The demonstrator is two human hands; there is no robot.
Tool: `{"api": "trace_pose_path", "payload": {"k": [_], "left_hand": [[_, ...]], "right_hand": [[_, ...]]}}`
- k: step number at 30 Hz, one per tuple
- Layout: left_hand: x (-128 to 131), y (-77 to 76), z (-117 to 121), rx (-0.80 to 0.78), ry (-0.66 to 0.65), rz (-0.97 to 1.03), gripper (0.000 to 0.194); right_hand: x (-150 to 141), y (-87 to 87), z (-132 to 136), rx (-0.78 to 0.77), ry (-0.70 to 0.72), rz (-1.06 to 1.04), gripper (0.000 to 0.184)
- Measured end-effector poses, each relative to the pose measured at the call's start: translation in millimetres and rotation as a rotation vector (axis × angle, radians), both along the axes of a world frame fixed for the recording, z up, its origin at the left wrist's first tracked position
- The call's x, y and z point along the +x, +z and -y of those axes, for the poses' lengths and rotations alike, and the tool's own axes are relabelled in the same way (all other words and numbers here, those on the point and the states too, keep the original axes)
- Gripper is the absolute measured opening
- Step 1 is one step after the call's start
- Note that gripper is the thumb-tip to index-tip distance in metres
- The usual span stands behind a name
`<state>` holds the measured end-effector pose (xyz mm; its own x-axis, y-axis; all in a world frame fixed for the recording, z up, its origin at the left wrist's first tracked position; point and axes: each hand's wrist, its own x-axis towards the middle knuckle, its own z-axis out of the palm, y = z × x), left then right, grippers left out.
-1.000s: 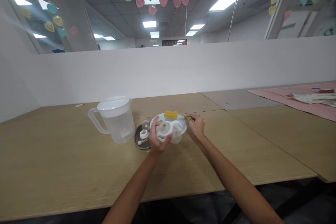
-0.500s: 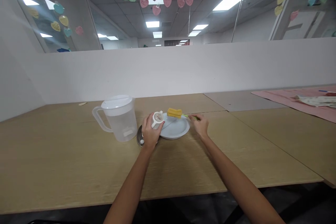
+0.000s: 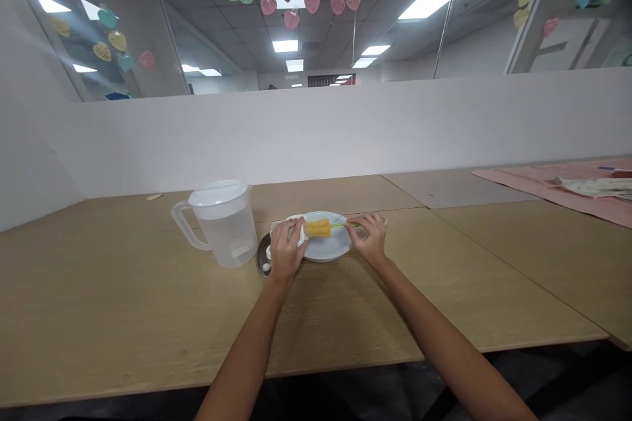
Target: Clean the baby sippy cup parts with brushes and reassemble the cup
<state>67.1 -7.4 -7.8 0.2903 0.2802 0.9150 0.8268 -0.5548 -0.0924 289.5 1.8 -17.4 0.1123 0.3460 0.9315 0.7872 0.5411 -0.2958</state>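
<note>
The right hand (image 3: 368, 235) pinches, thumb against forefinger, the thin green handle (image 3: 338, 225) of a sponge brush (image 3: 317, 228), whose yellow head is blocky, soft-looking and grooved lengthwise. The left hand (image 3: 286, 248) curls round a smooth white plastic bottle (image 3: 301, 234), hiding most of it. The brush is held over the pale, round, glossy plate (image 3: 326, 254), its long axis roughly parallel to the table's near edge, head towards the table's left end and meeting the bottle's mouth; how far it goes in, I cannot tell. Left of the plate, a round metal dish (image 3: 261, 264) with small white parts (image 3: 266, 268) is partly blocked by the left hand. Beyond it towards the table's left end stands a translucent lidded pitcher (image 3: 230, 237). A pink cloth (image 3: 548, 185) covers the wood-toned table (image 3: 148, 316) near its far right corner.
</note>
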Motion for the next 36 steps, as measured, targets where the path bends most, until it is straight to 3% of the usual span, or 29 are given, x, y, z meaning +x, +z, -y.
{"api": "trace_pose_path", "payload": {"k": [6,15,23,36], "left_hand": [[6.9,-1.5,3.7,-0.003,-0.017,-0.064,0.041],[12.2,-4.1,4.7,0.015,-0.057,-0.073,0.043],[8.8,-4.3,0.0,0.011,-0.012,-0.020,0.045],[8.9,-6.1,0.1,-0.020,-0.006,-0.039,0.045]], "right_hand": [[-10.4,-4.1,4.9,0.128,-0.034,0.170,0.011],[-18.0,-3.9,5.3,0.172,0.014,0.359,0.013],[-18.8,-1.7,7.6,0.144,-0.030,0.181,0.010],[-23.5,-8.1,8.8,0.114,0.019,0.125,0.008]]}}
